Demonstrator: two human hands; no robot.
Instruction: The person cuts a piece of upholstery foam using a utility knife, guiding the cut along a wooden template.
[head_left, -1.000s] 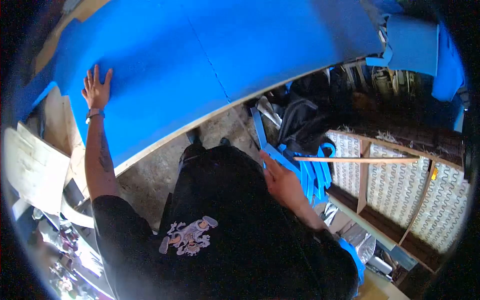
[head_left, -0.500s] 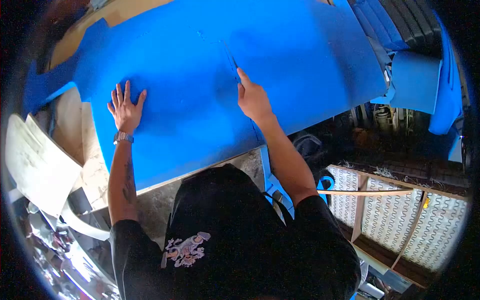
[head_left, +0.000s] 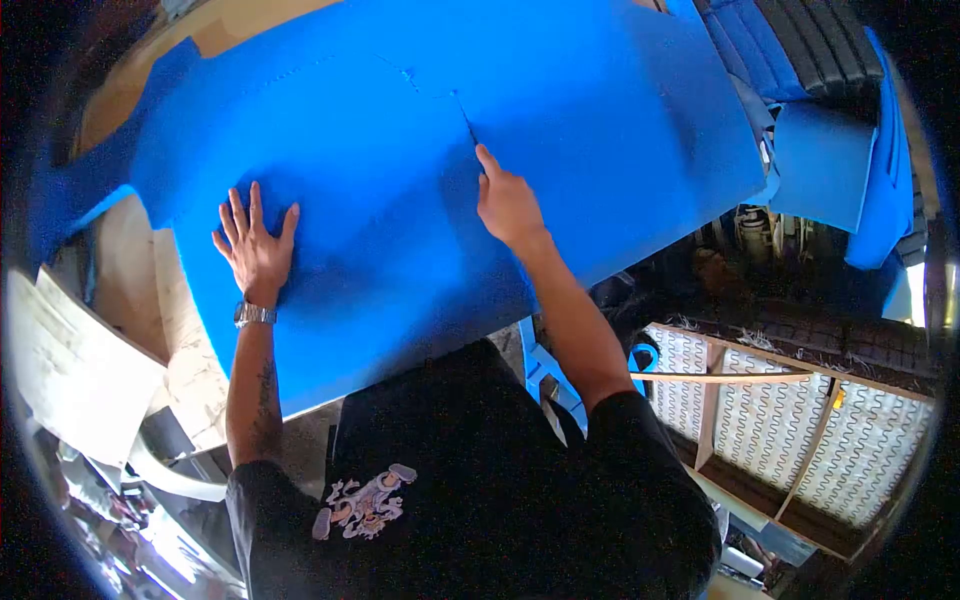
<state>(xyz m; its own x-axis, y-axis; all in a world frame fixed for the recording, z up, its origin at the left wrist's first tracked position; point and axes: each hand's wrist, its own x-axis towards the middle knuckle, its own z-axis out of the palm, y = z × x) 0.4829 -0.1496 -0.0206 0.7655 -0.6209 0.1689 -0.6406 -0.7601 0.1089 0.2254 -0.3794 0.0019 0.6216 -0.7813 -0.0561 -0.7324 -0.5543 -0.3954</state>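
A broad, smooth, bright blue foam-like sheet (head_left: 370, 160) lies over a pale wooden tabletop (head_left: 193, 350), its near edge close to the front of the person's black printed T-shirt (head_left: 450, 450). The left grip (head_left: 260, 258) rests palm down on the sheet, fingers spread apart and clamped on nothing, probably so that its weight steadies the surface. The right grip (head_left: 510, 208) is closed around a slim, dark, pointed blade (head_left: 467, 120), the forefinger stretched forward along it, which likely helps to guide the point; the handle is hidden in the palm.

The blade runs out beyond the right fingertips, away from the person and slightly leftward, its tip at a small mark on the sheet. A short, rough, dark line (head_left: 411, 80) lies just left of that tip. The sheet extends beneath both grips and well past them on either side. The left grip sits nearer the person than the tip, well apart from the right one.
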